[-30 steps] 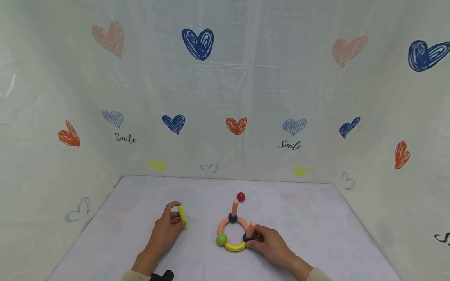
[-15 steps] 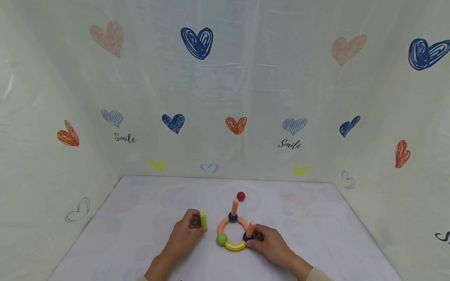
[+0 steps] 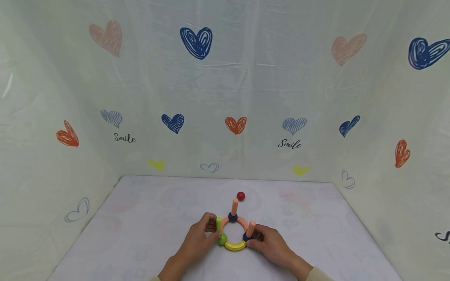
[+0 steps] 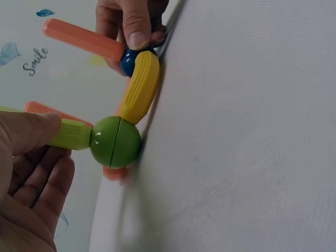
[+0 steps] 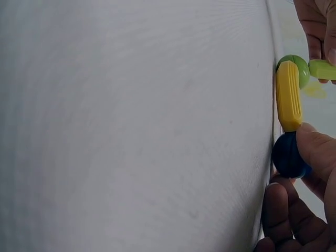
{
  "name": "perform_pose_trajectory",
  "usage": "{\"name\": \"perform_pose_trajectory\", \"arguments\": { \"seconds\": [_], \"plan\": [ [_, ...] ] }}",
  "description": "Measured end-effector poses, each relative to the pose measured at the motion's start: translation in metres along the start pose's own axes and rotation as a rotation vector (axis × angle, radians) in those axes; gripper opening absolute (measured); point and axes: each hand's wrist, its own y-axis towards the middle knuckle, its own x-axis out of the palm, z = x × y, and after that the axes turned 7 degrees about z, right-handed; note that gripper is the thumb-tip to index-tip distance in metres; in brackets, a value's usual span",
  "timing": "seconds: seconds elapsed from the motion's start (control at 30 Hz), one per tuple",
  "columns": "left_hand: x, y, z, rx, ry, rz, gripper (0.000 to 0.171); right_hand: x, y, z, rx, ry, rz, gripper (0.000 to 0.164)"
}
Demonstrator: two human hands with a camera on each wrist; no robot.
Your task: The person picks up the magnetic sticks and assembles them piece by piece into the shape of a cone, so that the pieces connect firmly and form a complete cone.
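My left hand (image 3: pixel 197 240) pinches a yellow-green rod (image 3: pixel 219 224) upright over the green ball (image 3: pixel 222 240). In the left wrist view the rod's lower end meets the green ball (image 4: pixel 116 142). The ball belongs to a flat ring with a yellow curved piece (image 3: pixel 235 246), salmon curved pieces (image 3: pixel 242 222) and two dark blue balls. My right hand (image 3: pixel 273 244) grips the near blue ball (image 5: pixel 289 156) between thumb and fingers. A salmon rod (image 3: pixel 251 229) stands on that ball, and another salmon rod (image 3: pixel 234 207) rises from the far blue ball (image 3: pixel 233 217).
A loose red ball (image 3: pixel 240 196) lies on the white table (image 3: pixel 158 195) behind the ring. Curtain walls (image 3: pixel 228 86) printed with hearts enclose the table at the back and both sides.
My left hand has carried the yellow-green rod rightward and turned it more upright, from left of the ring onto the green ball. My right hand has stayed at the blue ball.
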Motion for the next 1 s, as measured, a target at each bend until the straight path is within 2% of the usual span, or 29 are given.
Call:
{"name": "perform_pose_trajectory", "arguments": {
  "seconds": [0.2,0.4,0.53,0.8,1.0],
  "plan": [
    [0.005,-0.003,0.000,0.000,0.032,-0.014,0.035,0.000,-0.001,0.001,-0.015,-0.002,0.014,0.022],
    [0.009,-0.008,-0.004,-0.044,0.118,-0.007,0.030,0.001,-0.001,0.000,-0.011,-0.021,0.014,0.027],
    [0.011,-0.009,-0.007,-0.081,0.133,-0.024,0.025,0.000,-0.002,-0.001,0.000,-0.022,0.007,0.025],
    [0.011,-0.005,-0.004,-0.081,0.158,-0.044,0.020,-0.002,-0.003,-0.004,0.009,-0.035,0.001,0.026],
    [0.008,0.002,0.001,-0.102,0.197,-0.099,0.018,-0.001,-0.002,-0.006,0.019,-0.036,-0.001,0.024]
  ]
}}
